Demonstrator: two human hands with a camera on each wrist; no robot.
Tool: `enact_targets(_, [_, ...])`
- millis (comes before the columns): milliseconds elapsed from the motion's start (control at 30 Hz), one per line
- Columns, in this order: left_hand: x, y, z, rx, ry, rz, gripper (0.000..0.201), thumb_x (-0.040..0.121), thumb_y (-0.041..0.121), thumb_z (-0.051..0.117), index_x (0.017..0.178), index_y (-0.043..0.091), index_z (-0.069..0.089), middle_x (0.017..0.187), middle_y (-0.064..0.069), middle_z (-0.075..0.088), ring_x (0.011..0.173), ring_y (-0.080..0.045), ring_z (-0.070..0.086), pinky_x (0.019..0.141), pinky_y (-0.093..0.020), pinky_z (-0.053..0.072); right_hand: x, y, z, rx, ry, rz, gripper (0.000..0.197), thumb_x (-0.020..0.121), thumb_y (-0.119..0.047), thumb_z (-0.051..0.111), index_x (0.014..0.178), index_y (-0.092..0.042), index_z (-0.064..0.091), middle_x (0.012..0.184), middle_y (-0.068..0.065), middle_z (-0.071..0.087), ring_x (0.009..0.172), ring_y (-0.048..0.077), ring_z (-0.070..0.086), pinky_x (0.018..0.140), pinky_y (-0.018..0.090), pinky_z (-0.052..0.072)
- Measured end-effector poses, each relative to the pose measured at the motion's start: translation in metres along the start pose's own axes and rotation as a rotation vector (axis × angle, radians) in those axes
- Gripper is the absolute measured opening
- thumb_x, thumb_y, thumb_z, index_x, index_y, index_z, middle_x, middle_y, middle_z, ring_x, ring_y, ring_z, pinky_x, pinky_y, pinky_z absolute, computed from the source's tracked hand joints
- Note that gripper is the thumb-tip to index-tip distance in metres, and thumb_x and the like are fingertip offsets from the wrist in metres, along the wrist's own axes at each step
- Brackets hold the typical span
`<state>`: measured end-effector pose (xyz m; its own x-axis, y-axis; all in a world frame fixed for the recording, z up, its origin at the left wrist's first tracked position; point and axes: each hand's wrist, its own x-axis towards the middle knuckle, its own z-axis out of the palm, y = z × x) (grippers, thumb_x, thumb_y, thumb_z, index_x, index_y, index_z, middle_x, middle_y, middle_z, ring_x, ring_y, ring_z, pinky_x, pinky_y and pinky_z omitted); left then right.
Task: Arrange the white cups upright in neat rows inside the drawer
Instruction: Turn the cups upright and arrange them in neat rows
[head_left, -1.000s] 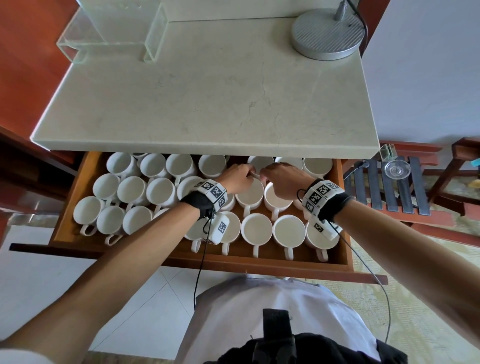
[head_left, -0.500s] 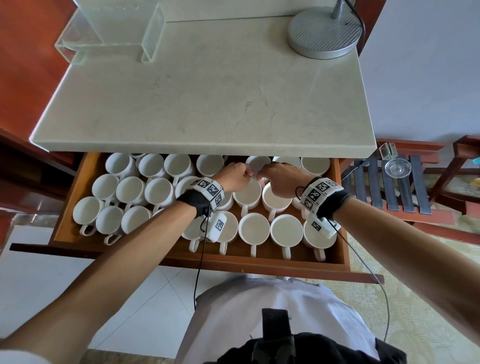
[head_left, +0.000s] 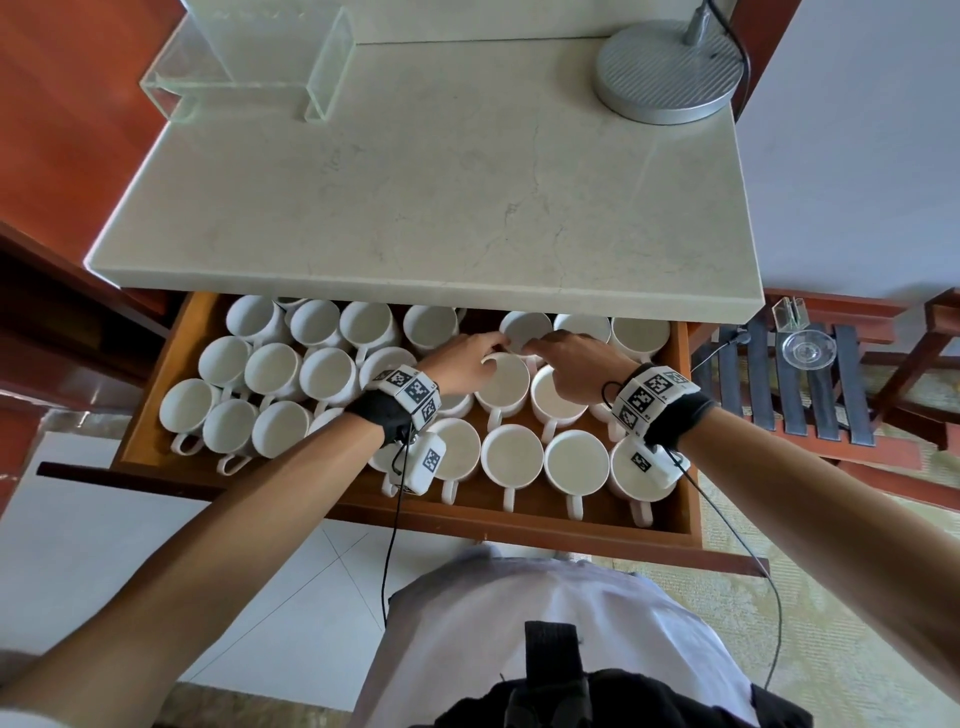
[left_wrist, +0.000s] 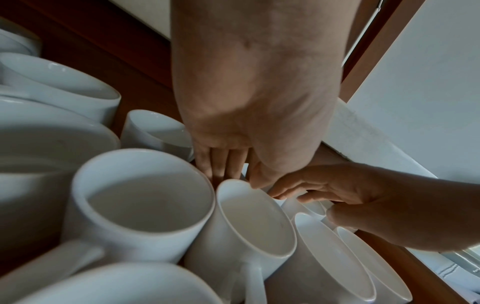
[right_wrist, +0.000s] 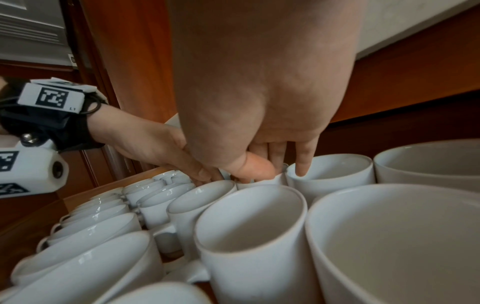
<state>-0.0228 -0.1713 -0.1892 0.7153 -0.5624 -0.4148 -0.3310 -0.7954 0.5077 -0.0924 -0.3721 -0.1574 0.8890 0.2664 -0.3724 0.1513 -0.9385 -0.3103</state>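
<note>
Left of your grip, smooth glazed white cups (head_left: 272, 369) crowd upright in the wooden drawer (head_left: 156, 395). Your left hand (head_left: 462, 364) reaches a round back-row cup (head_left: 525, 328), fingers straight against its wall, apparently pinching its rim with the thumb. Your right hand (head_left: 576, 364) pinches that rim opposite, under the pale stone countertop (head_left: 441, 182).

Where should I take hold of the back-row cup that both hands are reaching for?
Grip the back-row cup by its open rim, coming straight down from above. Its neighbours crowd its sides, its handle is hidden, and the countertop overhangs behind it. The left hand and right hand already meet there.
</note>
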Motion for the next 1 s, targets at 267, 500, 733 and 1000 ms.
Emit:
enact_targets(267, [-0.023, 0.0, -0.006, 0.002, 0.167, -0.05, 0.046, 0.105, 0.019, 0.047, 0.151, 0.02, 0.046, 0.147, -0.008, 0.057, 0.133, -0.023, 0.056, 0.108, -0.037, 0.048, 0.0, -0.014, -0.001, 0.023, 0.038, -0.084, 0.06, 0.092, -0.003, 0.048, 0.148, -0.022, 0.046, 0.147, 0.004, 0.053, 0.134, 0.026, 0.049, 0.107, 0.042, 0.043])
enact_targets(500, [-0.062, -0.036, -0.023, 0.168, 0.28, -0.197, 0.035, 0.1, 0.023, 0.049, 0.132, 0.02, 0.062, 0.116, -0.006, 0.072, 0.1, -0.026, 0.069, 0.084, -0.043, 0.058, 0.011, -0.041, 0.004, 0.086, -0.001, -0.149, 0.062, 0.092, -0.015, 0.053, 0.152, -0.023, 0.039, 0.153, 0.003, 0.045, 0.139, 0.027, 0.043, 0.107, 0.045, 0.042])
enact_targets(733, [-0.054, -0.052, -0.03, 0.216, 0.219, -0.12, 0.021, 0.097, 0.02, 0.05, 0.109, 0.019, 0.066, 0.082, 0.001, 0.064, 0.074, -0.019, 0.063, 0.067, -0.039, 0.056, 0.035, -0.068, 0.018, 0.009, -0.042, -0.084, 0.066, 0.097, -0.027, 0.053, 0.157, -0.027, 0.025, 0.155, 0.011, 0.034, 0.145, 0.036, 0.031, 0.115, 0.052, 0.031])
enact_targets(1000, [-0.006, -0.046, -0.047, 0.548, 0.125, 0.012, 0.018, 0.09, 0.018, 0.058, 0.076, 0.015, 0.047, 0.083, -0.01, 0.06, 0.084, -0.036, 0.068, 0.064, -0.037, 0.05, 0.049, -0.075, 0.015, 0.022, -0.071, 0.073, 0.062, 0.1, -0.027, 0.051, 0.157, -0.023, 0.027, 0.159, 0.012, 0.033, 0.146, 0.035, 0.031, 0.116, 0.055, 0.031])
